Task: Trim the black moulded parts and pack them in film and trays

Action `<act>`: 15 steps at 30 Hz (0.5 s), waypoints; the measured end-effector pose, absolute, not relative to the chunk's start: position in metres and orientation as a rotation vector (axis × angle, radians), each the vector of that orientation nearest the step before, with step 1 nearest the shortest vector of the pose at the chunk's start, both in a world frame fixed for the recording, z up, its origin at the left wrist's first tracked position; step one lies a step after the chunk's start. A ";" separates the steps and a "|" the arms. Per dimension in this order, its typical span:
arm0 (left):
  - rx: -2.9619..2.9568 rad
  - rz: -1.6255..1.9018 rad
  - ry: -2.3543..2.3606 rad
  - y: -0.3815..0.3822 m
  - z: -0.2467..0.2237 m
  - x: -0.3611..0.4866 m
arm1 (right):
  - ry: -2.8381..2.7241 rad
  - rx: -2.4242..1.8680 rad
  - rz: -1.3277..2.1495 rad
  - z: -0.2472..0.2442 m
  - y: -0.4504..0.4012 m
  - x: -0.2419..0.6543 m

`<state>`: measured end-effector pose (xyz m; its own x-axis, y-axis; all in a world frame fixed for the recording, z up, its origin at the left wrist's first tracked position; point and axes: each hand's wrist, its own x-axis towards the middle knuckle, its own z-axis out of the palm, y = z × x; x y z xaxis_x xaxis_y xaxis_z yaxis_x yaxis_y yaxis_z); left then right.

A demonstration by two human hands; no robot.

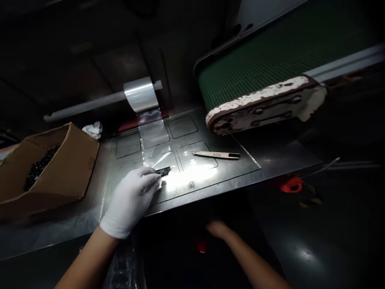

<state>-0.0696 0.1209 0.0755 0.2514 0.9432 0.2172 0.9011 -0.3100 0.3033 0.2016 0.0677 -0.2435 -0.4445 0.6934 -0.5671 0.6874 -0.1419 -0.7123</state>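
My left hand (132, 196), in a white glove, is closed on a small black part (163, 171) that pokes out past the fingertips above the worktop. Below the table edge, my bare right hand (217, 228) is dark and smeared, so its fingers cannot be made out. On the clear sheet (192, 138) with drawn rounded squares lies a pale knife-like tool (216, 155) marked A06, its thin metal tip toward the left. Clear film (153, 134) runs down from a roll (140, 94) onto the sheet, ending near my left hand.
A cardboard box (75, 160) holding many small black parts (40, 166) stands at the left, beside crumpled white paper (93, 129). A green conveyor belt (270, 60) with a chipped end frame (261, 106) overhangs the back right. An orange-red object (291, 184) sits low at right.
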 end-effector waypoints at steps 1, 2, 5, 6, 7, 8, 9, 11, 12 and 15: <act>2.455 0.427 1.768 0.133 0.074 -0.069 | -2.043 -1.634 1.697 -0.244 0.068 0.204; 2.505 0.339 1.757 0.140 0.073 -0.069 | -2.032 -1.618 1.706 -0.244 0.069 0.206; 2.570 0.218 1.698 0.150 0.072 -0.073 | -1.989 -1.590 1.739 -0.245 0.069 0.210; 2.576 0.199 1.678 0.151 0.072 -0.074 | -1.979 -1.582 1.751 -0.246 0.069 0.210; 2.574 0.188 1.659 0.153 0.073 -0.075 | -1.972 -1.575 1.765 -0.246 0.069 0.210; 2.564 0.191 1.646 0.154 0.074 -0.077 | -1.968 -1.567 1.781 -0.248 0.070 0.209; 2.545 0.210 1.645 0.157 0.074 -0.079 | -1.967 -1.556 1.799 -0.249 0.071 0.208; 2.482 0.308 1.714 0.163 0.075 -0.086 | -1.972 -1.526 1.833 -0.251 0.072 0.204; 2.441 0.385 1.788 0.166 0.075 -0.090 | -1.974 -1.511 1.843 -0.253 0.073 0.201; 2.322 0.675 2.066 0.171 0.076 -0.101 | -1.974 -1.480 1.842 -0.256 0.073 0.196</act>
